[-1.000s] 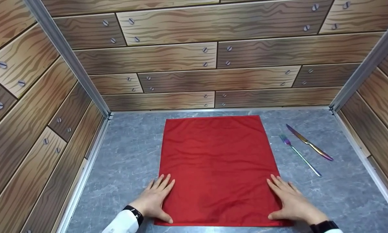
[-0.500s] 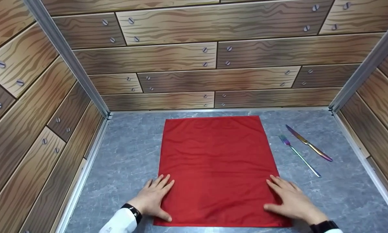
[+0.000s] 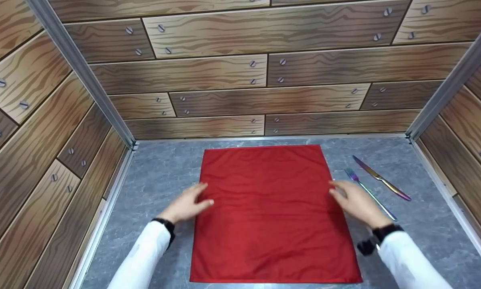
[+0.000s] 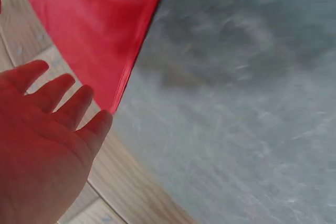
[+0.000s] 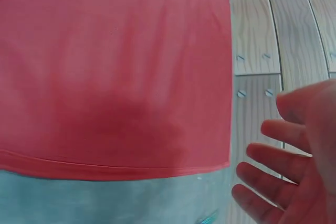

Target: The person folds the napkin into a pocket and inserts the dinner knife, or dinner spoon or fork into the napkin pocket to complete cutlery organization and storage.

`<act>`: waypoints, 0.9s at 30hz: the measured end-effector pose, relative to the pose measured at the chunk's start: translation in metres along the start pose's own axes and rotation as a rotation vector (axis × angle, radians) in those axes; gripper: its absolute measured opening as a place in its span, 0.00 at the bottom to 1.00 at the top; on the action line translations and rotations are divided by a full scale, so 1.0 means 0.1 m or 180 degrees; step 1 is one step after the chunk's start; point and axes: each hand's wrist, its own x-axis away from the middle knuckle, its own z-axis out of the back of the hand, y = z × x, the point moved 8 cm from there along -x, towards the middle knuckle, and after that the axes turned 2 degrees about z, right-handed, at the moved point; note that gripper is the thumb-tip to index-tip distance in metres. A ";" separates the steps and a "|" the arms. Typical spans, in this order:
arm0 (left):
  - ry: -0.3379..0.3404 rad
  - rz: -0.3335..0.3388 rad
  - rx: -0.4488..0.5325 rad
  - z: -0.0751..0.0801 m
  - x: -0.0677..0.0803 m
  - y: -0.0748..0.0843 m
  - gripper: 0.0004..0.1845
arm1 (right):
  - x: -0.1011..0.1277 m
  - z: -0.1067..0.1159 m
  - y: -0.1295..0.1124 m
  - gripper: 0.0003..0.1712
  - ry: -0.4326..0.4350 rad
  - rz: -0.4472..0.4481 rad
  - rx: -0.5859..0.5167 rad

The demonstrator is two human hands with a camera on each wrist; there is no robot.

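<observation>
We are holding our open left hand [image 3: 186,205] and open right hand [image 3: 355,200] over the flat red cloth [image 3: 269,212], fingers straight, gripping nothing.

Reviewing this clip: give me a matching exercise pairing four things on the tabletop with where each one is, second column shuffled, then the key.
Things:
1. cloth
2. fork
3. knife
4. left hand

Places:
A. farthest right, beyond the fork
B. spread flat in the middle of the table
C. over the cloth's left edge, fingers straight
D. just right of the cloth, partly behind the right hand

Pairs: 1-B, 2-D, 3-A, 4-C
</observation>
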 end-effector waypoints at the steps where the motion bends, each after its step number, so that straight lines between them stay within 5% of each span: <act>1: 0.0059 0.0023 0.0027 0.05 -0.06 0.00 0.40 | -0.08 0.03 0.01 0.24 -0.0008 -0.0026 -0.0014; 9: 0.0179 0.0221 -0.0158 0.30 -0.42 0.06 0.32 | -0.55 0.03 0.17 0.26 -0.0178 -0.0441 -0.0278; 18: 0.0590 0.0564 0.0784 0.42 -0.72 0.01 0.26 | -0.87 -0.17 0.26 0.32 -0.0466 -0.1224 -0.1423; 23: 0.0878 0.0733 0.1031 0.38 -0.83 -0.08 0.23 | -0.96 -0.23 0.31 0.33 -0.0492 -0.1436 -0.1399; 27: 0.0910 0.0830 0.1002 0.26 -0.87 -0.12 0.22 | -0.98 -0.32 0.34 0.36 -0.0500 -0.1478 -0.1364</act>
